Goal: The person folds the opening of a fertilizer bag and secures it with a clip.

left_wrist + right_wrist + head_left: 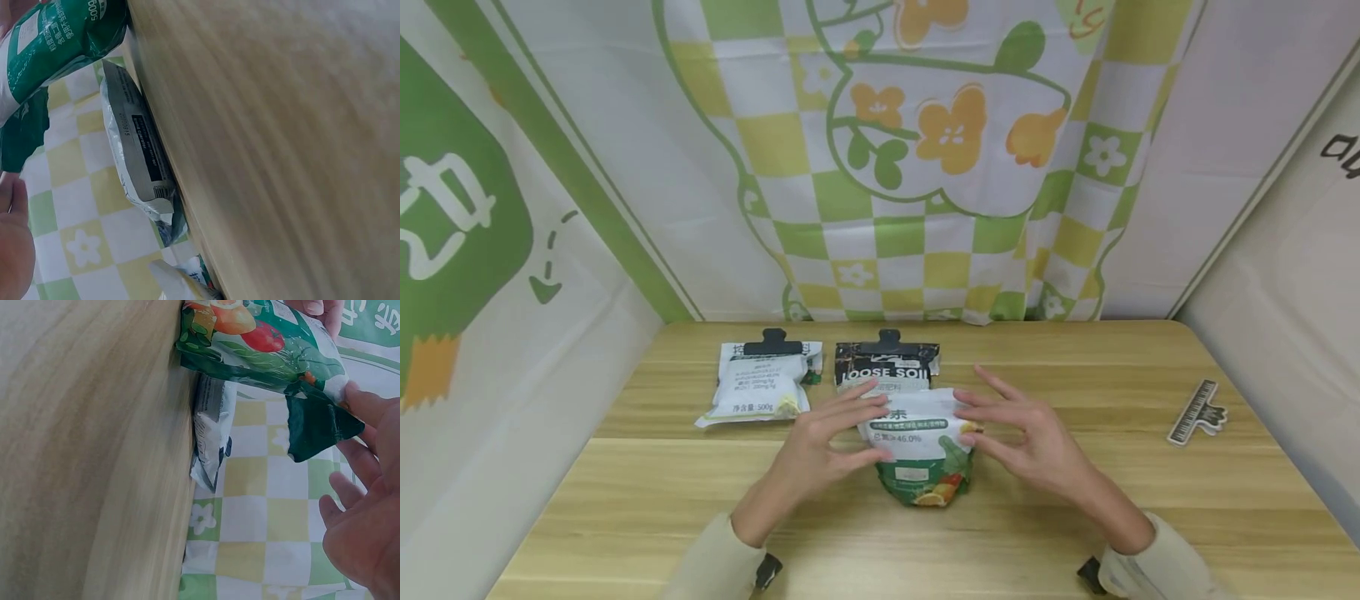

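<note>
A white-and-green fertilizer bag [912, 446], printed with fruit and vegetables, stands in front of me between both hands. My left hand [820, 437] grips its left edge, thumb low on the side and fingertips near the top. At the opposite edge, my right hand [1033, 433] holds the upper part with thumb and fingers apart. In the right wrist view, a dark green flap [319, 425] of the bag hangs beside the right fingers. Part of the bag's back is hidden in the head view.
Behind it lies a black "LOOSE SOIL" bag [883, 367] with a black clip [890, 340]. Left of that is a white bag [760, 387], also clipped [772, 342]. A flat clip with a keyboard-like pattern [1193, 414] lies at right on the wooden table [1060, 367].
</note>
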`<state>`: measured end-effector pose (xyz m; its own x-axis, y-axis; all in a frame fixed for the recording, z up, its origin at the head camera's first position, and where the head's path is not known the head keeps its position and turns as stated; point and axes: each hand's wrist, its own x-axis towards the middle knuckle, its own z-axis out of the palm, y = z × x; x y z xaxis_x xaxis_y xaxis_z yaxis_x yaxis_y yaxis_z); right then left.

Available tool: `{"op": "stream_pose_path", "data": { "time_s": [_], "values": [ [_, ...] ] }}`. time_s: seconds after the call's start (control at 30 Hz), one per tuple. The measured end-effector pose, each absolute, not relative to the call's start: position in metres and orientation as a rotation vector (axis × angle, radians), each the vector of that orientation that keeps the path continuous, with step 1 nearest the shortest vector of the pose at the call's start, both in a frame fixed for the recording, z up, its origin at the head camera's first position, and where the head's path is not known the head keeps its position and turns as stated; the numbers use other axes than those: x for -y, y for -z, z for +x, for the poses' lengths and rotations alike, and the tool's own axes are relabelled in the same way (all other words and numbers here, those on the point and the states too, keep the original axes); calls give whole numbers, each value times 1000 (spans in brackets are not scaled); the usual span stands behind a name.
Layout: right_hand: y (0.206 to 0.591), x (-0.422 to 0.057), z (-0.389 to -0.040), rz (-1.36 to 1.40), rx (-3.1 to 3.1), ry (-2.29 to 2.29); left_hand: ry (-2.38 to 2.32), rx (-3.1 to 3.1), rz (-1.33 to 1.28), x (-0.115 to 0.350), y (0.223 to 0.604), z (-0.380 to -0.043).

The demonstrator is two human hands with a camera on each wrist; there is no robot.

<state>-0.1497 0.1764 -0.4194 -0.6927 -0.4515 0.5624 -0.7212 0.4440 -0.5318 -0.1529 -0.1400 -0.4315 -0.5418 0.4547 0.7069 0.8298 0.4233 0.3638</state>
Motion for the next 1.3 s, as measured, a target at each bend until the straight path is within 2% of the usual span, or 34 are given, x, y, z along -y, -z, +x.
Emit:
{"op": "stream_pose_path", "data": {
  "time_s": [0.3, 0.77, 1.3],
  "values": [
    [423, -178, -147, 926, 2459, -1168, 1082, 2297, -1017, 141, 437, -153],
    [424, -178, -143, 866, 2500, -1295, 1522, 2542, -717, 139, 435, -145],
    [423, -179, -142, 705, 2562, -1586, 1683, 2597, -667, 135, 432, -146]
  ]
}}
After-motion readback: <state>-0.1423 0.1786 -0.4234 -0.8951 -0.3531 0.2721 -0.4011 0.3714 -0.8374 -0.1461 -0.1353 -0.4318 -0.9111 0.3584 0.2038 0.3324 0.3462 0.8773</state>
